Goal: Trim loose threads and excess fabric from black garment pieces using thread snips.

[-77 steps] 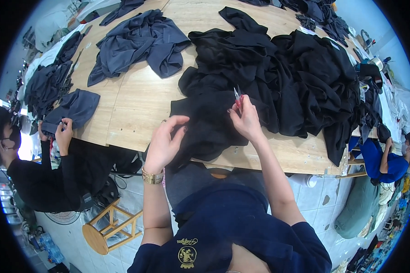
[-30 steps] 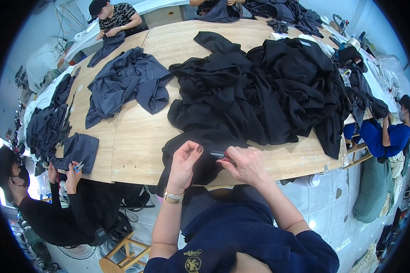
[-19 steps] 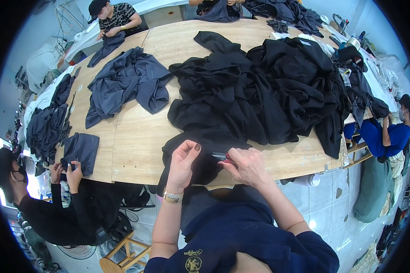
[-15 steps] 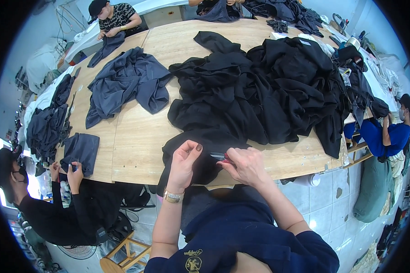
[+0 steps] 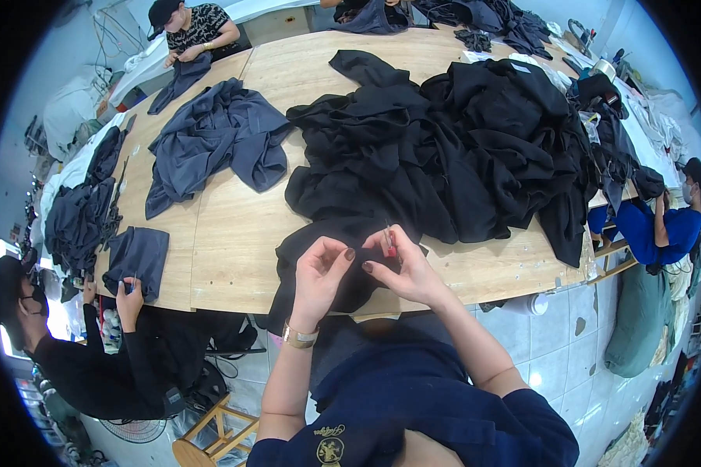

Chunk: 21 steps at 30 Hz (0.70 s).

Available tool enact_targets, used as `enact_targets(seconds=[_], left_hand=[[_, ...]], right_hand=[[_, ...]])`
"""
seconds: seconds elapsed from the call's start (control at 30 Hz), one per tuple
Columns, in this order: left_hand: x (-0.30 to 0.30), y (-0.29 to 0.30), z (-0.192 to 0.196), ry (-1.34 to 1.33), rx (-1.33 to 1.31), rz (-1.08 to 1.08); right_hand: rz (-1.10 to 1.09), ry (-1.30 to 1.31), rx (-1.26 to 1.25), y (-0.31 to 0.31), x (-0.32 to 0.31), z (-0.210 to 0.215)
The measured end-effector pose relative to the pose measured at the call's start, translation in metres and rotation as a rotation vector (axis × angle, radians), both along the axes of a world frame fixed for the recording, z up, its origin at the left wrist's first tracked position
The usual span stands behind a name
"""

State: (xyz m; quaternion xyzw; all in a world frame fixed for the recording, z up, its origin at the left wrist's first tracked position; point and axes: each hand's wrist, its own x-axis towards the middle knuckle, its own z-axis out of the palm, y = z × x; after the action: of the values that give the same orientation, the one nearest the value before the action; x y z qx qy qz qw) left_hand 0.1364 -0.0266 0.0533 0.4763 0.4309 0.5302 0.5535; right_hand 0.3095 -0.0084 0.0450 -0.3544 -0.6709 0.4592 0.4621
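Observation:
Close to the table's near edge, my left hand [image 5: 319, 274] pinches the edge of a black garment [image 5: 302, 246] between thumb and fingers. My right hand [image 5: 410, 274] is closed around small thread snips [image 5: 390, 247] with a red handle, their blades pointing up, away from me. Its thumb and fingertips also meet at the same black cloth, a short way to the right of my left thumb. The stretch of cloth between both hands is dark, and I cannot make out any thread on it. Part of the garment hangs over the edge towards my lap.
A large heap of black garments [image 5: 475, 156] lies just beyond my hands on the wooden table [image 5: 234, 265]. Grey garments [image 5: 218, 144] lie to the left. Co-workers handle cloth at the left [image 5: 93, 358], far left [image 5: 199, 35] and right [image 5: 662, 226]. A wooden stool [image 5: 210, 432] stands lower left.
My right hand has moved in towards my left and turned, so the snips now point upward instead of left. Its fingertips have come to the cloth.

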Motion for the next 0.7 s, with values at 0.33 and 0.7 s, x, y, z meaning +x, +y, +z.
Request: enact_targets(seconds=[0.33,0.7], left_hand=[[-0.008,-0.018,0.016,0.391,-0.250,-0.071],[-0.008,-0.024,-0.028,-0.635,-0.450,-0.004]], right_hand=[[-0.023,-0.265,0.144,-0.016,-0.001,0.011],[0.135,-0.194,0.265,-0.051,-0.019,-0.017]])
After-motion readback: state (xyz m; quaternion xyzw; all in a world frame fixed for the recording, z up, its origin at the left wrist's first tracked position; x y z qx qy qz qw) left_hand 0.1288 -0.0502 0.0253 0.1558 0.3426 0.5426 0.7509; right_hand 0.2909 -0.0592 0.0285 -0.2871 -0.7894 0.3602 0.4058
